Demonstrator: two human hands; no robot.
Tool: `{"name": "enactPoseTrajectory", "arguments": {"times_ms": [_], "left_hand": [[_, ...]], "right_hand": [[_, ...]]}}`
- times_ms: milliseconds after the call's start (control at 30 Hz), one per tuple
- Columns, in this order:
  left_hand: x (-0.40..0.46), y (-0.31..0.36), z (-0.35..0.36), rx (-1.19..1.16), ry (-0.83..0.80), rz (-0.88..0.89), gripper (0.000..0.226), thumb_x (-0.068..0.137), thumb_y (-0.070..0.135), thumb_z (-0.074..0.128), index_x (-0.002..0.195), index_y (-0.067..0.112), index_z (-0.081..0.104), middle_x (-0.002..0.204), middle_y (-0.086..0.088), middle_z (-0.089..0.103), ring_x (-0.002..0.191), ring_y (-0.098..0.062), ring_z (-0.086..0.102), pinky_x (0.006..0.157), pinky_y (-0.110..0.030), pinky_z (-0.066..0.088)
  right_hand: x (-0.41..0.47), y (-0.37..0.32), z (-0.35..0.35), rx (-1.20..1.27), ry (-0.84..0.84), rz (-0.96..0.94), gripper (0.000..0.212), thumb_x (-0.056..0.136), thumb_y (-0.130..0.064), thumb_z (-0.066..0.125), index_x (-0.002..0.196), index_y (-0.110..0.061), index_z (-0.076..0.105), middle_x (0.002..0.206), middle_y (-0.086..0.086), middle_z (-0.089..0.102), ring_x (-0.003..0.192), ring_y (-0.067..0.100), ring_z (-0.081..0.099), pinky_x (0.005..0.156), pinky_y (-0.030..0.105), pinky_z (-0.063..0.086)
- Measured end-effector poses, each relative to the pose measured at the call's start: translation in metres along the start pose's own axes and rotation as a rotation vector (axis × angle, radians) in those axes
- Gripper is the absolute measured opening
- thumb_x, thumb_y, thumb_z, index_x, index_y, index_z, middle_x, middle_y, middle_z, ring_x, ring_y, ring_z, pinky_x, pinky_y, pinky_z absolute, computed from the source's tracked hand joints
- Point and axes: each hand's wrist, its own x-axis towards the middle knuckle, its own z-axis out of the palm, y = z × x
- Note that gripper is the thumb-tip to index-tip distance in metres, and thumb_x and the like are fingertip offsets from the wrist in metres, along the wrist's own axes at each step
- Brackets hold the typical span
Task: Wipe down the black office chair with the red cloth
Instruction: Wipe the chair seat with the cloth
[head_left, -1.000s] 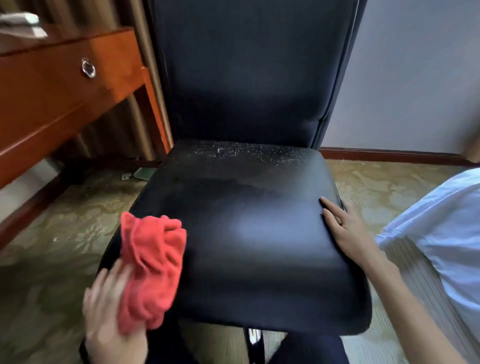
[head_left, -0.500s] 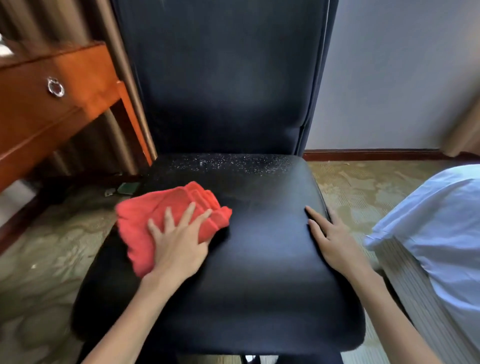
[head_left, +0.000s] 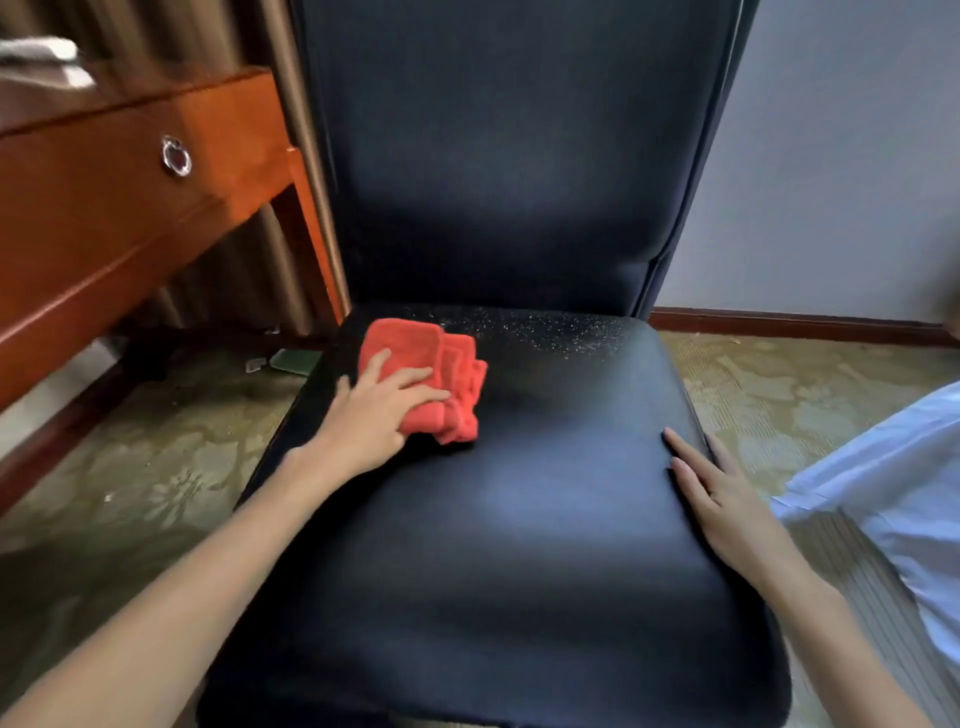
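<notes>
The black office chair (head_left: 519, 519) stands facing the camera, its seat glossy, its tall backrest upright behind. The red cloth (head_left: 441, 374) lies bunched on the rear left part of the seat, close to the backrest. The left hand (head_left: 379, 410) rests on top of the cloth — fingers extended and slightly spread, pressing it flat against the seat rather than pinching it. The right hand (head_left: 722, 499) lies flat along the seat's right edge, fingers straight and together, holding nothing. A band of pale specks (head_left: 550, 325) covers the rear strip of the seat, just right of the cloth. A wooden desk (head_left: 104, 218) with a ring-pull drawer stands left of the chair — patterned carpet (head_left: 130, 493) underneath.
</notes>
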Motion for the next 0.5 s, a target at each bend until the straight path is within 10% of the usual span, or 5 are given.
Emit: {"name": "enactPoseTrajectory", "arguments": {"times_ms": [267, 367, 500], "left_hand": [[-0.052, -0.072, -0.010, -0.585, 0.354, -0.499, 0.021, 0.098, 0.026, 0.057, 0.113, 0.033, 0.069, 0.125, -0.006, 0.067, 0.114, -0.030, 0.060, 0.082, -0.036, 0.043], [-0.047, -0.055, 0.006, -0.343, 0.297, -0.405, 0.055, 0.078, -0.007, 0.054, 0.125, 0.021, 0.064, 0.132, -0.004, 0.062, 0.122, -0.031, 0.055, 0.094, -0.043, 0.044], [-0.046, 0.009, 0.020, -0.045, 0.264, -0.050, 0.078, 0.048, 0.003, 0.053, 0.126, 0.009, 0.062, 0.129, -0.011, 0.063, 0.118, -0.042, 0.056, 0.101, -0.063, 0.037]], "right_hand": [[-0.004, -0.045, 0.017, -0.549, 0.172, -0.024, 0.074, 0.088, -0.068, 0.024, 0.130, -0.023, 0.064, 0.142, 0.018, 0.054, 0.121, 0.053, 0.051, 0.095, 0.064, 0.041], [0.000, -0.068, 0.047, -0.604, 0.086, -0.043, 0.093, 0.088, -0.075, 0.000, 0.145, -0.021, 0.051, 0.154, 0.015, 0.042, 0.137, 0.048, 0.039, 0.110, 0.059, 0.020], [0.000, -0.068, 0.060, -0.655, 0.096, -0.032, 0.084, 0.099, -0.064, 0.003, 0.137, -0.014, 0.058, 0.143, 0.020, 0.053, 0.129, 0.050, 0.049, 0.105, 0.062, 0.024]]}}
